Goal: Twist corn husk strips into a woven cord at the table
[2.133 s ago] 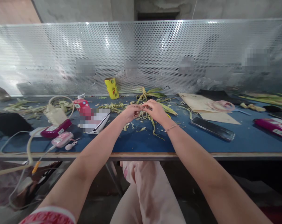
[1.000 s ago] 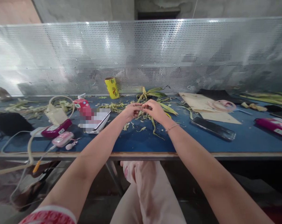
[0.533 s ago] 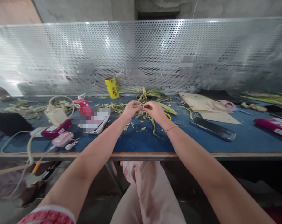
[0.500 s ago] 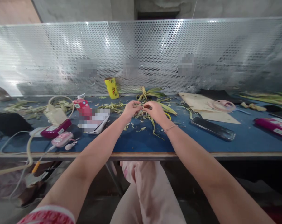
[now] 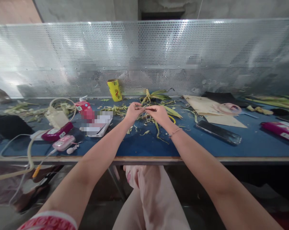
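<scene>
The blue surface (image 5: 144,147) stretches across the frame's middle, its centre littered with plant scraps (image 5: 148,119) — anything I drop there could easily vanish among similar bits. Just above them, my left hand (image 5: 134,111) and right hand (image 5: 158,112) nearly meet, fingers pinched on a thin plant strip (image 5: 144,108), its exact shape too small to tell. Uneven pulling could snap it; a slack pinch could let it slip.

Fingers (image 5: 153,108) close together, plant scraps (image 5: 148,118), blue table (image 5: 144,147)
</scene>
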Motion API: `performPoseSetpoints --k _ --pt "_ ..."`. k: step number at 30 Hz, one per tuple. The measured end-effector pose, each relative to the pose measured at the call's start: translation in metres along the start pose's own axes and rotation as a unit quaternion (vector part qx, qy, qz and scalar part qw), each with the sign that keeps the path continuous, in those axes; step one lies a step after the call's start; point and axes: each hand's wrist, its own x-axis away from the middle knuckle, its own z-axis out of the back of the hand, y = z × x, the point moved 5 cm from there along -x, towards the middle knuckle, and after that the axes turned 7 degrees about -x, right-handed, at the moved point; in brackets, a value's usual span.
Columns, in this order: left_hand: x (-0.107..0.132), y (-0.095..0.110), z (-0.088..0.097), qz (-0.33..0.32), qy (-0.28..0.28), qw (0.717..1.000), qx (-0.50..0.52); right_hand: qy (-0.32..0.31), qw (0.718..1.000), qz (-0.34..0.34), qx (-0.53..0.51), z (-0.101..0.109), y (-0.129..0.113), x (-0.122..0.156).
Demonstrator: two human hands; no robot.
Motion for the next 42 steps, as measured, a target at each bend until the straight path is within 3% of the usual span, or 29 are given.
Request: performPoseSetpoints --k 9,16,22,33,42 --pt "-0.002 0.001 0.005 -0.028 0.002 0.996 -0.080 -0.004 0.998 -0.048 -0.033 -0.001 0.006 0.000" --pt "-0.002 0.010 0.005 -0.112 -0.002 0.982 -0.151 -0.020 0.994 -0.077 -0.076 -0.002 0.014 -0.001" --pt "0.001 0.019 0.007 -0.145 0.025 0.970 -0.195 -0.039 0.990 -0.073 -0.112 -0.001 0.007 0.000" --pt "0.002 0.024 0.008 -0.185 0.037 0.953 -0.236 -0.035 0.976 -0.158 -0.145 -0.001 0.006 0.000" --pt "0.000 0.018 0.003 -0.196 0.018 0.940 -0.279 -0.080 0.974 -0.142 -0.158 -0.006 0.015 -0.003"
